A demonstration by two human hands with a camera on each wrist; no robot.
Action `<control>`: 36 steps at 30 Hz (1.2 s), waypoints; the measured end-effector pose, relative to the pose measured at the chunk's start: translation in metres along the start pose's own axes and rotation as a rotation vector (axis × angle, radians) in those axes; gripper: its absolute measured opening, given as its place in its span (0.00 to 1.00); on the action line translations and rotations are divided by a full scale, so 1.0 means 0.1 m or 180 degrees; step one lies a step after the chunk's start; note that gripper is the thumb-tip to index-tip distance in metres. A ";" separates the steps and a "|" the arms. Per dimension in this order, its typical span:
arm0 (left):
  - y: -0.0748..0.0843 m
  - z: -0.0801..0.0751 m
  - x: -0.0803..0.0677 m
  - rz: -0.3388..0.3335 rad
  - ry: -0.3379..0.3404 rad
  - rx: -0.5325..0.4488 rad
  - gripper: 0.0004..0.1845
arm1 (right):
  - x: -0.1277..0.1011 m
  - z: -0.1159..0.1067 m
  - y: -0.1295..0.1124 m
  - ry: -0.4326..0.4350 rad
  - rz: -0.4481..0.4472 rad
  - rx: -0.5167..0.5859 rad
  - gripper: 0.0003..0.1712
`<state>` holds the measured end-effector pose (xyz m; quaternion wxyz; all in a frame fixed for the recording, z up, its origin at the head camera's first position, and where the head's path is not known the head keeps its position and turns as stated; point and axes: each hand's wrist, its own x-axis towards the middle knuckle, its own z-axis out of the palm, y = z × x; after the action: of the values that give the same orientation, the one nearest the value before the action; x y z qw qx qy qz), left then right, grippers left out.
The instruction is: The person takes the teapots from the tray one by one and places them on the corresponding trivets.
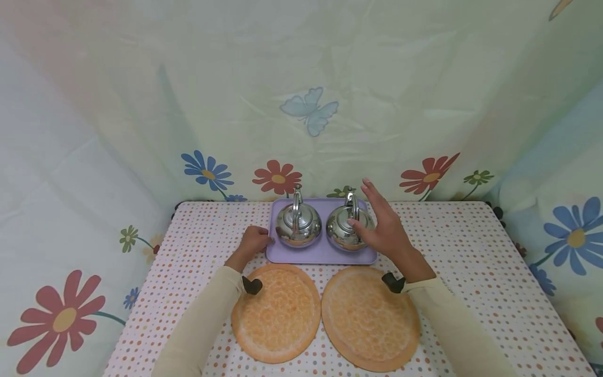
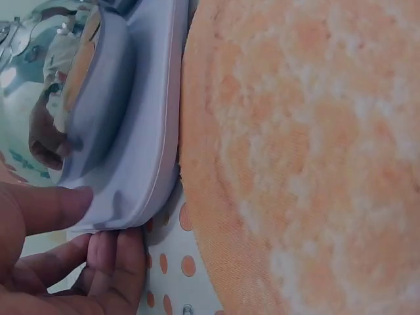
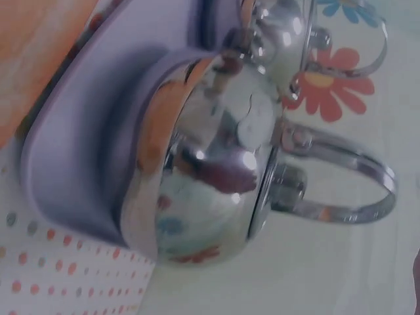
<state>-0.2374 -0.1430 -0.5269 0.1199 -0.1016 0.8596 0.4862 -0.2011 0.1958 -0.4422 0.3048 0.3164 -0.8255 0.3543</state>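
Observation:
Two shiny metal teapots with raised handles, a left one point(image 1: 308, 230) and a right one point(image 1: 335, 230), stand side by side on a lilac tray point(image 1: 299, 256). My left hand point(image 1: 254, 241) pinches the tray's left edge. In the left wrist view its thumb point(image 2: 59, 203) lies over the rim, with the other fingers curled below. My right hand point(image 1: 387, 230) has its fingers extended beside the right teapot, the thumb in front of that pot's body. Whether it touches the pot I cannot tell. The right wrist view shows the right teapot point(image 3: 210, 157) close up.
Two round bread-patterned placemats, a left one point(image 1: 278, 314) and a right one point(image 1: 369, 319), lie in front of the tray, below my forearms. A dotted cloth point(image 1: 202, 230) covers the table. A flowered curtain point(image 1: 226, 104) hangs right behind the table's far edge.

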 end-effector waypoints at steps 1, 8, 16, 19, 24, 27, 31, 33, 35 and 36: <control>0.00 0.00 0.01 -0.0010 -0.0012 0.0010 0.15 | 0.01 0.03 -0.02 -0.0014 -0.0034 0.0064 0.47; -0.03 0.01 0.04 0.0153 -0.0006 0.0361 0.06 | 0.09 0.22 -0.24 -0.0061 0.0021 0.0829 0.42; 0.03 0.02 0.00 0.0202 0.0115 0.0554 0.14 | 0.27 0.31 -0.66 -0.0323 0.0578 0.1566 0.43; 0.01 0.03 0.00 0.0232 0.0138 0.0517 0.13 | 0.29 0.37 -0.69 -0.0453 0.0812 0.1607 0.40; -0.07 0.06 0.03 0.0266 0.0217 0.0474 0.13 | 0.28 0.49 -0.67 -0.0423 0.1252 0.1832 0.27; -0.06 0.07 0.01 0.0237 0.0233 0.0399 0.16 | 0.26 0.59 -0.61 -0.0311 0.1470 0.1982 0.23; -0.03 0.07 -0.02 0.0209 0.0215 0.0337 0.16 | 0.21 0.79 -0.44 -0.0279 0.1709 0.2182 0.22; -0.04 0.07 -0.02 0.0206 0.0209 0.0333 0.16 | 0.18 0.90 -0.37 -0.0320 0.1815 0.2260 0.22; -0.04 0.06 -0.01 0.0215 0.0199 0.0351 0.15 | 0.17 0.95 -0.35 -0.0387 0.1879 0.2309 0.23; -0.04 0.06 -0.01 0.0222 0.0196 0.0358 0.15 | 0.17 0.97 -0.35 -0.0416 0.1912 0.2335 0.24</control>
<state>-0.2345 -0.1404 -0.5330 0.0818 -0.0796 0.8919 0.4376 -0.2130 0.0955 -0.4707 0.0045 0.1721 -0.7183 0.6741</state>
